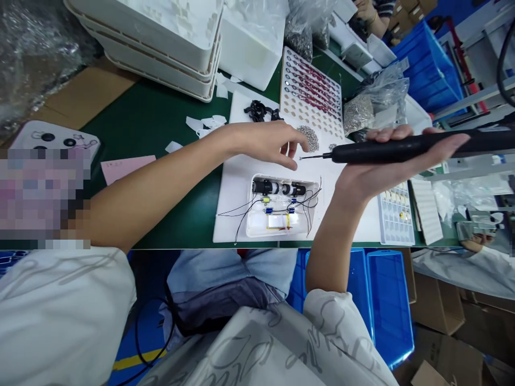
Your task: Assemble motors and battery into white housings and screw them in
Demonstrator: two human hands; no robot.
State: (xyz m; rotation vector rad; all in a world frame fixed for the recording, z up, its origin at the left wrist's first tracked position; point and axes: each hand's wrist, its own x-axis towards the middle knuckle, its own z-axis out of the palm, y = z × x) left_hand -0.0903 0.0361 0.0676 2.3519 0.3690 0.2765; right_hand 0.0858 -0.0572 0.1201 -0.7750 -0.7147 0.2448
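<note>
Left hand (265, 145) is over the white work board (229, 225), fingers bent and apart, tips just above a small heap of steel screws (308, 138). Whether a screw sits between the fingertips cannot be determined. Right hand (362, 171) is palm up past the board's right side, with an electric precision screwdriver (402, 147) lying along it, fingers together and curled against the barrel. The screwdriver's bit (311, 157) ends just beside the left hand.

On the board, toward the person, sits a white foam tray (281, 178) holding black-and-silver motors (277, 187) and a flat battery (277, 221), with thin black wires (241, 225) running onto the board. Black plastic parts (257, 111) lie on its far end. Beyond the board stands a perforated white tray (298, 107) with rows of red-wired parts. Right of the board are a clear bag of screws (356, 113) and a compartment tray (396, 236). A co-worker's hand (364, 8) shows well beyond the board.
</note>
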